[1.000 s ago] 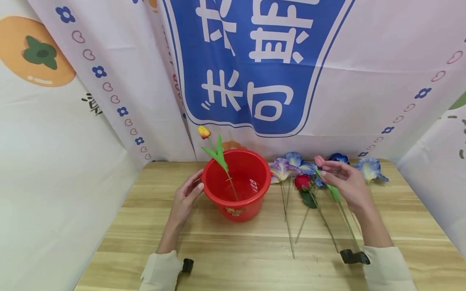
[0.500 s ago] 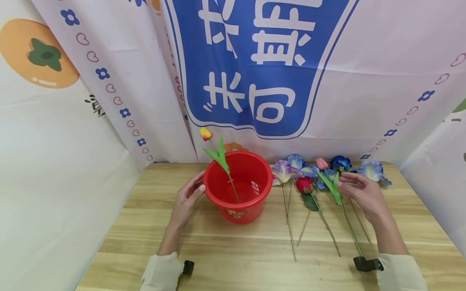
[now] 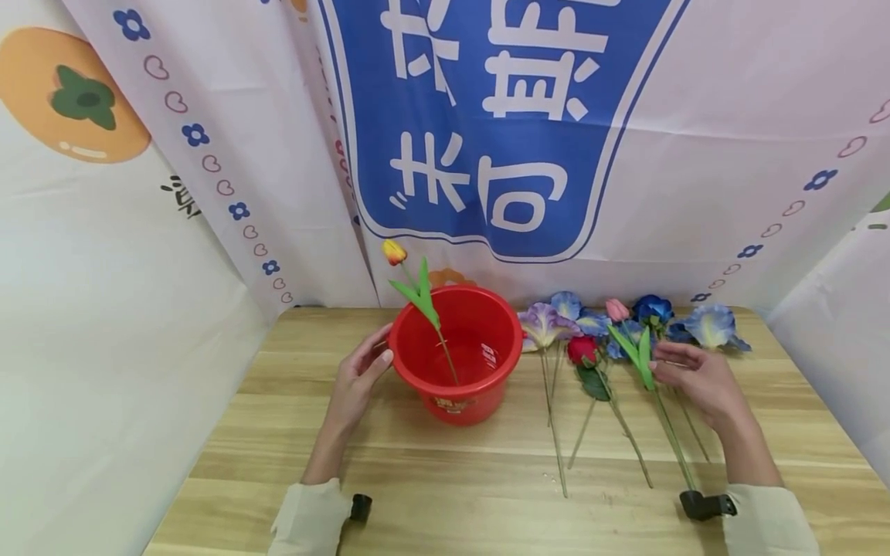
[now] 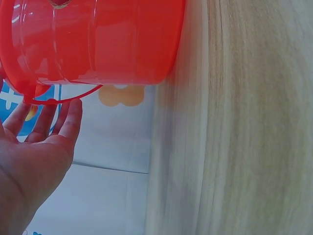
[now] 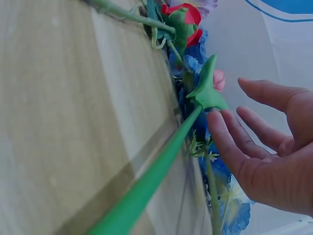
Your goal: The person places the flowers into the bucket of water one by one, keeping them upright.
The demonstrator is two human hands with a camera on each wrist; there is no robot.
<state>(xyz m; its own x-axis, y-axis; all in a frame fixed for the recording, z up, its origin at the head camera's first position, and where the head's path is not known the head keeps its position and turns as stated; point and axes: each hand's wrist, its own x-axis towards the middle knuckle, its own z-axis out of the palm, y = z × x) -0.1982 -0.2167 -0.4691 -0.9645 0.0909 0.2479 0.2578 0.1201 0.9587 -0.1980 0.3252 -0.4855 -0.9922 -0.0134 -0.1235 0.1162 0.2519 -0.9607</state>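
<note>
A red bucket [image 3: 455, 409] stands on the wooden table with a yellow-orange tulip [image 3: 394, 252] leaning over its left rim, the stem reaching down inside. My left hand [image 3: 353, 386] touches the bucket's left side, thumb at the rim. The left wrist view shows its fingers stretched out, with fingertips at the bucket's thin handle [image 4: 88, 93]. My right hand [image 3: 702, 382] is beside the green leaves of a pink tulip [image 3: 616, 310]. In the right wrist view its fingers are spread apart, with fingertips close to the leaves [image 5: 208, 93] and nothing between them and the thumb.
To the bucket's right lie a purple iris [image 3: 545, 325], a red rose [image 3: 582, 350], a dark blue rose [image 3: 653, 309] and a pale blue iris [image 3: 711, 326], stems toward the front. A printed cloth [image 3: 695, 185] hangs behind the wooden table [image 3: 445, 486].
My right hand has let go of the pink tulip's head and drawn back to the right, near its leaves. The tulip's head lies slightly farther right. My left hand stays at the bucket.
</note>
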